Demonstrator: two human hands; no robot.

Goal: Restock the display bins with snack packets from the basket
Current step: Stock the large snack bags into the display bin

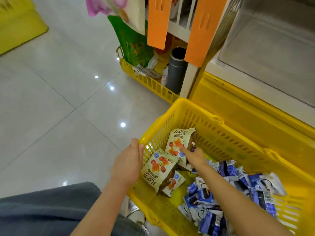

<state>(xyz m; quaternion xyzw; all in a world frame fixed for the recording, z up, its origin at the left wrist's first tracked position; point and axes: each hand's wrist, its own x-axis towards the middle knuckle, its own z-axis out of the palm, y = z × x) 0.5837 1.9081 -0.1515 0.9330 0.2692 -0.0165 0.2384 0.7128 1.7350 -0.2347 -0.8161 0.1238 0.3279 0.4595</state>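
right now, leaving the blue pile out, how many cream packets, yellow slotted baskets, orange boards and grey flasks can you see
cream packets, fronts showing: 3
yellow slotted baskets: 2
orange boards: 2
grey flask: 1
total: 8

A shop, it seems: a yellow basket (204, 125) of identical snack packets (204, 198) (many alike) on glossy floor tiles (51, 108) beside a stocked display rack (180, 28).
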